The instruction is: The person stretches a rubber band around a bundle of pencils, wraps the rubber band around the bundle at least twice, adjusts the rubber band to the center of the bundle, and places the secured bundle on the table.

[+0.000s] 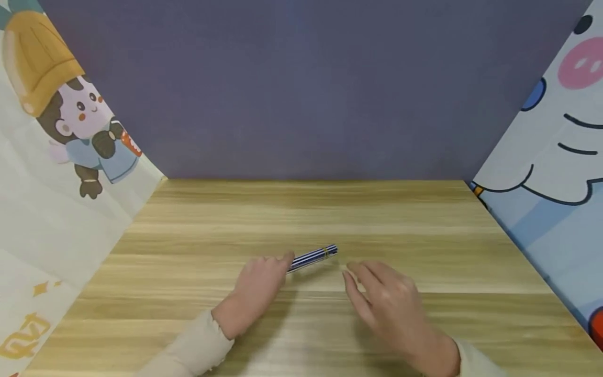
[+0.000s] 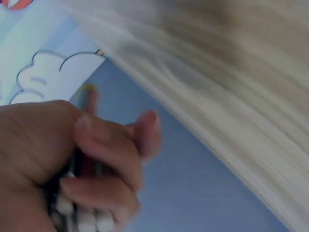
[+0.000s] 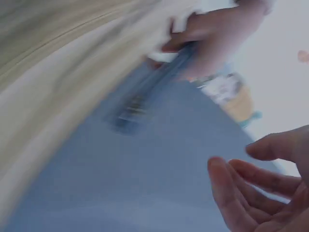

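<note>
My left hand grips a bundle of slim sticks, which could be pens or pencils. In the head view the bundle looks dark blue with white lengthwise stripes, and a yellowish band circles it near the far end. It is tilted above the tabletop, pointing right. In the left wrist view several whitish rounded ends stick out below the curled fingers. My right hand is just right of the bundle's free end, apart from it. Its fingers are loosely bent, with a gap between thumb and fingertips. The wrist views blur the bundle.
Both hands are over a wood-grain tabletop. A plain grey-blue panel rises behind it. Cartoon-printed sheets flank it, with a figure in a yellow hat on the left and a white character on the right.
</note>
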The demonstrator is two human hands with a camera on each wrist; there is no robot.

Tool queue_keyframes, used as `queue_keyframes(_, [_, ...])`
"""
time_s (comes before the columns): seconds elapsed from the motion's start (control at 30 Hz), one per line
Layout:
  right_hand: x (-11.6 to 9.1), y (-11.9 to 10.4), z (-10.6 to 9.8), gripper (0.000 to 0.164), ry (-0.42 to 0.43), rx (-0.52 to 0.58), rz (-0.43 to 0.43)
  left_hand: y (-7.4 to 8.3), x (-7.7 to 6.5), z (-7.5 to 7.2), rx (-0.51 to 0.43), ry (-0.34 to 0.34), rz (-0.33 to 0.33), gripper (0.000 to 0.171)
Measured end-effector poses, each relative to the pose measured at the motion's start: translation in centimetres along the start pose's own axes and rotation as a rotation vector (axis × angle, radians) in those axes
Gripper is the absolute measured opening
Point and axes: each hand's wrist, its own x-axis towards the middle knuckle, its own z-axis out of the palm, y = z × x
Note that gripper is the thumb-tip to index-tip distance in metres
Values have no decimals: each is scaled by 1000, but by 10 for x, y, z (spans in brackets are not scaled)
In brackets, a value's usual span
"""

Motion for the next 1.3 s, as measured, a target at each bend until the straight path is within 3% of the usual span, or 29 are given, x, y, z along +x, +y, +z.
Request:
queue_keyframes(0.03, [2,7,2,29,-32,32,57,-3,1,-2,-38,-7,16,29])
queue_keyframes(0.1, [3,22,7,30,-181,145,204,-4,3,-7,-101,9,56,31])
queue_keyframes(0.2, [2,43,16,36,-407,455,438,-2,4,-12,-189,29,119,30])
queue_keyframes(0.27, [2,52,20,31,-482,678,559,-4,7,-16,-334,-13,147,29])
queue_keyframes(0.33, [2,58,20,26,-472,869,630,-13,11,-23,-602,-141,142,36])
queue_keyframes(0.4, [4,61,18,25,-419,986,693,-27,16,-30,-954,-263,90,43])
queue_keyframes(0.47, [5,62,15,27,-360,1072,737,-39,20,-36,-1299,-315,8,43])
queue_keyframes(0.57, [5,60,12,32,-326,1144,786,-42,22,-36,-1662,-244,-64,35])
queue_keyframes(0.63, [5,57,12,32,-351,1159,809,-35,23,-34,-1796,-181,-101,37])
queue_keyframes(0.73, [7,55,13,38,-374,1185,880,-19,23,-30,-1896,-140,-155,47])
queue_keyframes(0.87, [8,56,14,51,-348,1159,936,-2,21,-26,-1930,-110,-185,54])
queue_keyframes(1.0, [7,58,14,52,-308,1122,936,4,20,-25,-1951,-100,-198,54])
queue_keyframes(1.1, [5,56,17,53,-277,1160,935,6,19,-23,-1959,-92,-218,55])
queue_keyframes(1.3, [2,46,25,52,-246,1206,914,13,17,-13,-1906,67,-232,60])
